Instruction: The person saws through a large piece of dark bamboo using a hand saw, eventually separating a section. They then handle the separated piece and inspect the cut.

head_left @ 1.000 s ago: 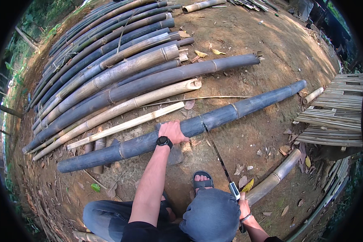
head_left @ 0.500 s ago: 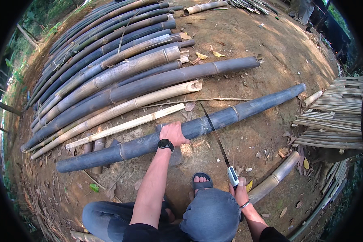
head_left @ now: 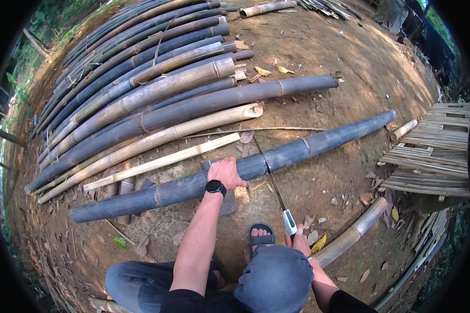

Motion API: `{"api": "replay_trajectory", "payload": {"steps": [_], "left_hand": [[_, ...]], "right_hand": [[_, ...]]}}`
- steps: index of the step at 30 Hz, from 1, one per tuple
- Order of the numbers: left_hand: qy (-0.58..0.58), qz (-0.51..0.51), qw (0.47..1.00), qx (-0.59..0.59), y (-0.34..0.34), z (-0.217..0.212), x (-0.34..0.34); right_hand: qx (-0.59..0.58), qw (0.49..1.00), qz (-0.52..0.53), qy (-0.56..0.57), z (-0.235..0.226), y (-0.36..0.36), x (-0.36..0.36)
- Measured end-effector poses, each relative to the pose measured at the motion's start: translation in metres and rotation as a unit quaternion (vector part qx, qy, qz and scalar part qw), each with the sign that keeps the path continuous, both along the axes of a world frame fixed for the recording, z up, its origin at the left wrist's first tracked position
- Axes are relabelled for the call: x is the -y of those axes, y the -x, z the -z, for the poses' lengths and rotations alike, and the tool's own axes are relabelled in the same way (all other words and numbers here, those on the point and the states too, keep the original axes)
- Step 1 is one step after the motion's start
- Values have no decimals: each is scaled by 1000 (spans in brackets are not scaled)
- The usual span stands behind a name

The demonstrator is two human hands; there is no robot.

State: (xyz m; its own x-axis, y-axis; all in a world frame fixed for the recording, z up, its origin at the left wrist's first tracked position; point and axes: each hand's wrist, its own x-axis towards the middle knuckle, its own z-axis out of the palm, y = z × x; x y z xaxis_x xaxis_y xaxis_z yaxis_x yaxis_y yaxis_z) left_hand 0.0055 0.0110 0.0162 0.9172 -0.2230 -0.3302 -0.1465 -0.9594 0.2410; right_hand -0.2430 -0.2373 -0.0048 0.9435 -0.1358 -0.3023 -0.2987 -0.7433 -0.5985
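Blue-grey bamboo lies before us on the brown earth point(head_left: 344, 172) as 1 long pole point(head_left: 250, 167), its axis slanting from nearer on our left to farther off on our right. We seem to be sawing it crosswise, our left hand point(head_left: 224, 173) grasping it from above, our right hand point(head_left: 298, 242) clenched round the handle of a saw point(head_left: 289, 221) whose blade point(head_left: 277, 190) crosses it. Next, we judge, calls for firm left-hand pressure and an unskewed stroke.
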Motion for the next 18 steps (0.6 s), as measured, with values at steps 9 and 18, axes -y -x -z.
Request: {"api": "replay_trajectory", "payload": {"steps": [9, 18], "left_hand": [[10, -7, 1000, -2, 0, 6, -4], [-2, 4, 999, -41, -3, -3, -3]], "right_hand": [[-18, 996, 19, -90, 17, 39, 19], [7, 1000, 0, -27, 20, 65, 15]]}}
